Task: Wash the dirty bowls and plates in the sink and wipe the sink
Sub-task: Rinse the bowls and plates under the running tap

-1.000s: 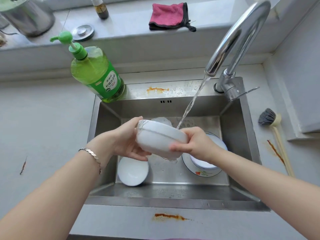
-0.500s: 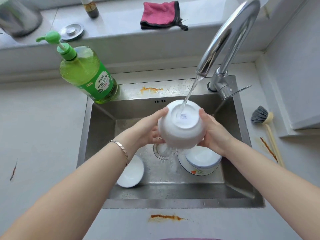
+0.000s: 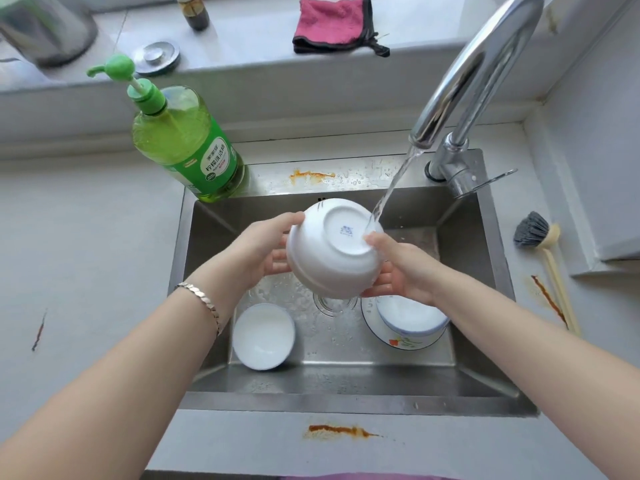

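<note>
A white bowl is held upside down over the steel sink, its base with a blue mark facing me. My left hand grips its left side, thumb on the rim. My right hand holds the right side, thumb on the base ring. Water from the faucet runs onto the bowl's right edge. On the sink floor lie a small white bowl at the left and a bowl stacked on a flowered plate at the right.
A green dish-soap pump bottle stands at the sink's back-left corner. A dish brush lies on the counter at the right. A pink cloth and a metal sink plug sit on the ledge behind. Brown stains mark the counter.
The bowl has turned further so its base faces me more squarely, and the stream now strikes its right edge rather than the middle of the base. Both hands keep their hold.
</note>
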The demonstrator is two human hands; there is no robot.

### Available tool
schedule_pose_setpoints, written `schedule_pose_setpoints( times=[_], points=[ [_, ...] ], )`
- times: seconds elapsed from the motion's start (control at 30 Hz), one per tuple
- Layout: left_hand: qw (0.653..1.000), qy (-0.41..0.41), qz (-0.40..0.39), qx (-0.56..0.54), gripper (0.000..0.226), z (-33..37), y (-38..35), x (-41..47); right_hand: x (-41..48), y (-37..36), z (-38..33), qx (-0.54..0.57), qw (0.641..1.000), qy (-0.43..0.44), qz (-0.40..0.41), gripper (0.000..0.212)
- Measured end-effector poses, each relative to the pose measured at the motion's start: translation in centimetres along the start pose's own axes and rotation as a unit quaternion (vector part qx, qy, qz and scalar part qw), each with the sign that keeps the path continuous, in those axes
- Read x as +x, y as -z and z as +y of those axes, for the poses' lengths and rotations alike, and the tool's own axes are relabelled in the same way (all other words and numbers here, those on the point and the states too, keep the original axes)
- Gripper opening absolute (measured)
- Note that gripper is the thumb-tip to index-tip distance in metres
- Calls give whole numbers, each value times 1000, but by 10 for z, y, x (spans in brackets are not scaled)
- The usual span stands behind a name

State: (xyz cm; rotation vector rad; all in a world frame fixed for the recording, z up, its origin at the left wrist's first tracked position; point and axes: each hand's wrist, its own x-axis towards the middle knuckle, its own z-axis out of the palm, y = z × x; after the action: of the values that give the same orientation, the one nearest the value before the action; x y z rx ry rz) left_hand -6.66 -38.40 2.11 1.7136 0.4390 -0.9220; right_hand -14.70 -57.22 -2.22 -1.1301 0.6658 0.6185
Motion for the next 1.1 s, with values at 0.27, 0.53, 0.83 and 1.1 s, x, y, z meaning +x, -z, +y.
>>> schedule_pose_setpoints(
  times=[0.27, 0.53, 0.83, 1.1],
  points=[
    [997, -41, 20, -59, 13, -4, 12, -11, 7, -19, -23, -78, 990, 100, 59, 22],
    [997, -10, -79, 3, 15, 8, -45, -18, -33, 42, -14, -96, 963, 187, 166, 37],
    [968, 143, -168, -119, 60, 1, -57, -15, -46, 45, 22, -446, 754, 438, 204, 78],
    [990, -81, -37, -109, 49, -32, -41, -16, -42, 20, 32, -46, 978, 204, -4, 93]
  ],
)
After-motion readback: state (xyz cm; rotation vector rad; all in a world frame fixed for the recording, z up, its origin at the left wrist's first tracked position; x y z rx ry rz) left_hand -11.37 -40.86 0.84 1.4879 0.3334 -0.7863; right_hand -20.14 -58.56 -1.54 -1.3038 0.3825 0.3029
